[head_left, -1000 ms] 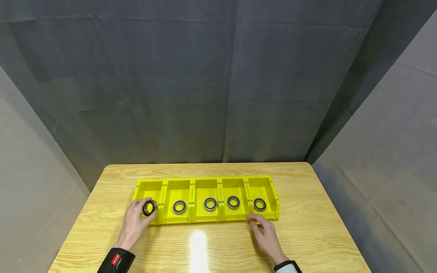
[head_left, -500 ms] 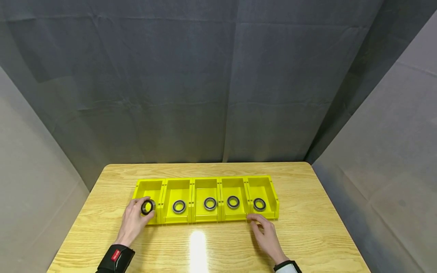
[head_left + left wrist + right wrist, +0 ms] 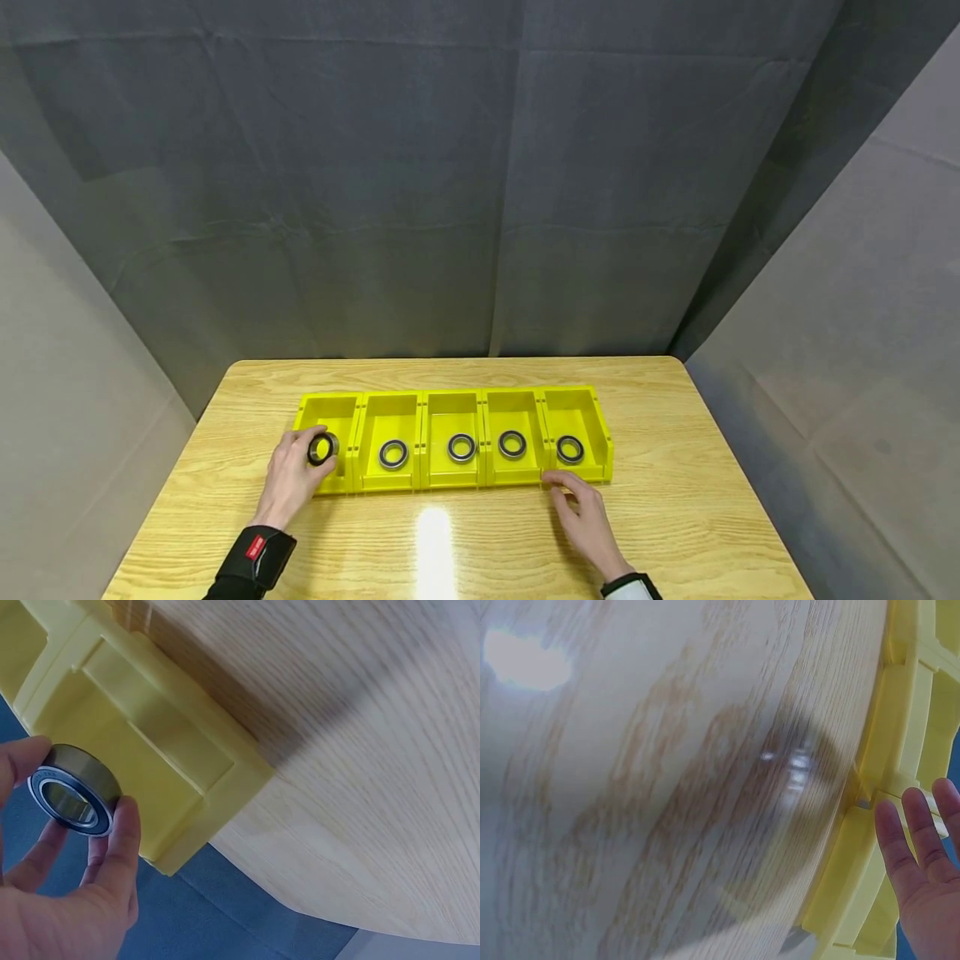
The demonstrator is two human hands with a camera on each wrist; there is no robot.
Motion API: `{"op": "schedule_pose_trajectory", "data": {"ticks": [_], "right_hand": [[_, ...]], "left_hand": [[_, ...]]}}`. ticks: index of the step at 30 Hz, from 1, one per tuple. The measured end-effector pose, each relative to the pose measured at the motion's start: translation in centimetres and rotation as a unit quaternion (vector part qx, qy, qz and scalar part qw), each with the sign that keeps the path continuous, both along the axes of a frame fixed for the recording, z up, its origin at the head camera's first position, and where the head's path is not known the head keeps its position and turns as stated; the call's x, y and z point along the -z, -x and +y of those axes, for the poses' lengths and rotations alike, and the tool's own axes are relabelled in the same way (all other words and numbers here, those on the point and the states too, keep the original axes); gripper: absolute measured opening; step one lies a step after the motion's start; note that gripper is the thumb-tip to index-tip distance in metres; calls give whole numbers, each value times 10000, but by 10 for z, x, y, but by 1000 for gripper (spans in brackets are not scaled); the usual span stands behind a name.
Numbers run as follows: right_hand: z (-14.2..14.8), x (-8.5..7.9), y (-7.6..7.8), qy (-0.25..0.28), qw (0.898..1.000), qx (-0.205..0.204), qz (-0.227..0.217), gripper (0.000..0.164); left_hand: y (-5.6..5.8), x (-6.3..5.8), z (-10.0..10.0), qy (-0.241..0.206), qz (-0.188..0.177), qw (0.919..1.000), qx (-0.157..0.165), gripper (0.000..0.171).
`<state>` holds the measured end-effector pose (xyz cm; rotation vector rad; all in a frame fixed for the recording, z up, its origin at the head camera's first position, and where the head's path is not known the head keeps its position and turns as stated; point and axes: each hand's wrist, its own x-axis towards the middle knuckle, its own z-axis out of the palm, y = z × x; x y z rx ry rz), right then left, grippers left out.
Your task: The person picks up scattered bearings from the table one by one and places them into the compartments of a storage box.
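My left hand [image 3: 288, 479] pinches a ball bearing [image 3: 79, 787] between thumb and fingers, over the leftmost compartment of a row of yellow bins [image 3: 450, 482]. In the left wrist view the bearing is tilted, its dark seal facing the camera and its steel outer ring catching light. My right hand [image 3: 585, 521] rests by the front edge of the rightmost bins with loosely bent fingers and holds nothing. Each of the other compartments has one bearing lying flat, among them the second bearing [image 3: 393, 455], the middle bearing [image 3: 462, 448] and the rightmost bearing [image 3: 570, 450].
The bins stand on a wooden table [image 3: 675, 517] with rounded back corners. Behind it hangs a dark grey curtain [image 3: 375, 208], and pale panels [image 3: 862, 358] flank both sides. A bright light reflection lies on the table in front of the bins.
My left hand has shifted slightly left and away from me, carrying the bearing with it. The right hand and the other bearings have stayed in place.
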<state>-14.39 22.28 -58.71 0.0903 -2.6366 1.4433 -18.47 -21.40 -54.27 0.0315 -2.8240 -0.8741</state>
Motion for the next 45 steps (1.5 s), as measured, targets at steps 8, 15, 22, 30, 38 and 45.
{"op": "schedule_pose_trajectory", "data": {"ticks": [8, 15, 22, 30, 38, 45], "right_hand": [[0, 0, -1, 0, 9998, 78, -183, 24], [0, 2, 0, -22, 10000, 4, -20, 25], [1, 0, 0, 121, 9999, 17, -96, 25], [1, -2, 0, 151, 9997, 4, -168, 24], [-1, -3, 0, 189, 9995, -3, -242, 24], [-1, 0, 0, 127, 9998, -13, -124, 23]], "left_hand": [[2, 5, -2, 29, -40, 10000, -16, 54], [3, 6, -5, 63, -18, 10000, 1, 53], [4, 5, -3, 143, -132, 9998, 59, 53], [8, 8, -2, 275, -260, 9992, 99, 54], [13, 9, 1, 445, -510, 9974, 235, 52], [18, 8, 3, 379, -808, 9953, 365, 54]]}}
